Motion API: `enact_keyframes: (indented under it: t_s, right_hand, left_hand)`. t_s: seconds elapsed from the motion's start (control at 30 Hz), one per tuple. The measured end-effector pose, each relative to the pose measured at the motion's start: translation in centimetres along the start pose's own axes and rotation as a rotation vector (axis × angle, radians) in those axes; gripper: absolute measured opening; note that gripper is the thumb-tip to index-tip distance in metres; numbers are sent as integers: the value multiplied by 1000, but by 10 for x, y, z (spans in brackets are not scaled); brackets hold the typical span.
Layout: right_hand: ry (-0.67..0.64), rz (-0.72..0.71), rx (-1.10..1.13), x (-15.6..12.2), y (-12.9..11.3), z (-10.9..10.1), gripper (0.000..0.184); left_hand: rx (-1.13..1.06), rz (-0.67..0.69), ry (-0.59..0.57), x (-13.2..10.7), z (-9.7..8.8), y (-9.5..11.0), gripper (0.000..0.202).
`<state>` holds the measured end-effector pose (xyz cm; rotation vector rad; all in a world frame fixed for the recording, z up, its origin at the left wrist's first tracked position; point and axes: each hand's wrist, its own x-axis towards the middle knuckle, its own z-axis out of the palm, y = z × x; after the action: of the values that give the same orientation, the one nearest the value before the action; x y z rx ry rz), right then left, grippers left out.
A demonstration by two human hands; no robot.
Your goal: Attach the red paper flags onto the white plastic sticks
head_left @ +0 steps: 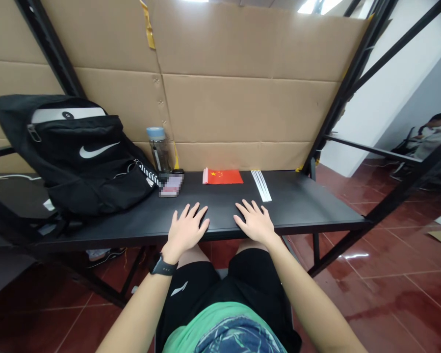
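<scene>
Small Chinese flag (223, 177) lies beyond my left hand (186, 229) and right hand (254, 222), fingers spread flat on the black table (304, 203); Nike backpack (76, 159) stands left.

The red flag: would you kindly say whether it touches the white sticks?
Apart: the head view shows black tabletop between the red flag and the white sticks.

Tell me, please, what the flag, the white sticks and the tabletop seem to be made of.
The flag looks like thin fabric or paper: matte red, printed stars; hard to settle. The sticks look like white plastic or paper, smooth and slim. The tabletop seems matte black laminate or painted board, with no visible grain.
</scene>
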<state>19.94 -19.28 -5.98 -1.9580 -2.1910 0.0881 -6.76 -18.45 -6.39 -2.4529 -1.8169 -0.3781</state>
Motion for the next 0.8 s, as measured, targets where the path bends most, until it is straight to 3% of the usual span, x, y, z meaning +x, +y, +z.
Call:
enact_keyframes:
  t_s: [0.6,0.8]
  right_hand:
    - [-6,4,-4,0,2,2,69]
    - [-90,-28,29,24,-16,0,73]
  left_hand:
    - [8,16,10,-2,-2,2,58]
    - [5,13,10,0,-1,0,56]
